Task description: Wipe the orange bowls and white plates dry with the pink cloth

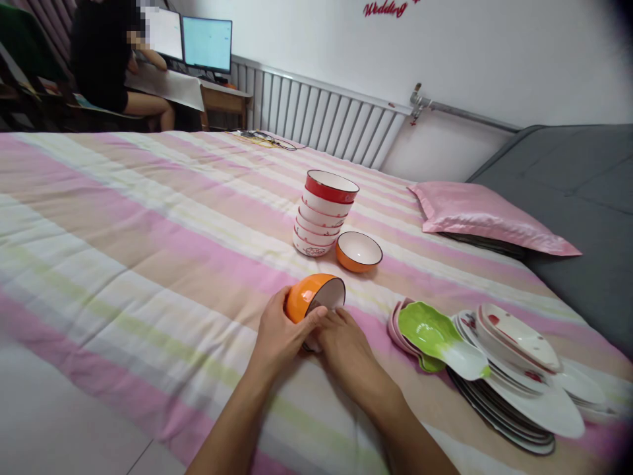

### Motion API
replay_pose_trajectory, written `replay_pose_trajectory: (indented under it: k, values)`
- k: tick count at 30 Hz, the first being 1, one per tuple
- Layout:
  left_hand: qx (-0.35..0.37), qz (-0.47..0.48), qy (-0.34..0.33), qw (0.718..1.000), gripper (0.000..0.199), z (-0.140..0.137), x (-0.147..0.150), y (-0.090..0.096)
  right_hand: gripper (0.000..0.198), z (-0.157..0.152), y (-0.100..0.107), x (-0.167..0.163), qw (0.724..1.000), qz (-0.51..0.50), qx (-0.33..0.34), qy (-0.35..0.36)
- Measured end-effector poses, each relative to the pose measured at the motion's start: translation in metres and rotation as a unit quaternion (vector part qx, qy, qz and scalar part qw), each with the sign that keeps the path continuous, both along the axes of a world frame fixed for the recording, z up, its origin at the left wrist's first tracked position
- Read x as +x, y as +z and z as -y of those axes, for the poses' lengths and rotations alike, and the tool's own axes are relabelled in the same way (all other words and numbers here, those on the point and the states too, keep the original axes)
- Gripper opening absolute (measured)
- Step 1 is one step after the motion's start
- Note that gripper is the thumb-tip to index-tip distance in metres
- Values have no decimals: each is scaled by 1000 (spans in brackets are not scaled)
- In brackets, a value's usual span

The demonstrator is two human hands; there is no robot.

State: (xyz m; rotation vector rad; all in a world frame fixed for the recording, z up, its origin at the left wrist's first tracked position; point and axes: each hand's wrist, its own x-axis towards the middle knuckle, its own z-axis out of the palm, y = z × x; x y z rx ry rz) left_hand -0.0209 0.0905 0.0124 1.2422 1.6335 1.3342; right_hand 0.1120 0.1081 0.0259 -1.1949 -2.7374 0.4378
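My left hand (281, 330) is closed around an orange bowl (307, 291), its thumb reaching over the dark rim. The bowl is tilted on its side, its white inside turned towards the right. My right hand (343, 340) is at the bowl's opening, fingers bent against it and partly inside; the fingertips are hidden. Just beyond, a second orange bowl (360, 253) sits upright on the bedcover. Touching or very near it on the left is a tall stack of red and white bowls (324, 214).
To the right lie a green leaf-shaped dish (430, 326), white oval dishes (519, 336) and a pile of plates (504, 409). A pink pillow (484, 211) rests by the grey headboard (568, 178). Cables (267, 140) lie at the bed's far edge. A person (106, 59) sits near monitors (206, 45).
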Motion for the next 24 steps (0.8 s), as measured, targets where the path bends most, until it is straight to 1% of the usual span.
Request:
replay_pose_trajectory:
  k: [3,5,8,11,13,15,17,18,19,21,24]
  values:
    - [-5,5,3,1000,61,-1,0,-1,30,-5,-8,3,999,24,42,-5]
    - [-10,4,7,1000,61,-1,0,-1,29,-7,-9,4,998,24,62,-5]
    - [-16,-7,10,1000,59,-1,0,-2,22,-7,-2,8,998,13,65,-7]
    - [-10,-8,11,1000,59,-1,-1,-3,18,-5,8,14,996,-32,68,-48]
    - [-6,-4,15,1000,60,-1,-2,-5,24,-6,11,18,988,-96,110,-60]
    - [-1,0,15,1000,59,-1,-2,-6,25,-10,10,19,971,-153,182,-25]
    - [4,1,15,1000,58,-1,-2,-6,23,-16,4,19,950,-173,259,12]
    - [5,1,15,1000,57,-1,-2,-6,22,-19,0,17,943,-169,285,19]
    - [5,0,15,1000,57,-1,-1,-5,21,-22,-5,16,942,-159,296,17]
    - [1,-9,18,1000,56,-1,-1,-4,19,-26,-13,13,952,-131,278,6]
    - [-2,-26,16,1000,54,-1,0,-1,23,-25,-17,10,974,-91,209,-14]
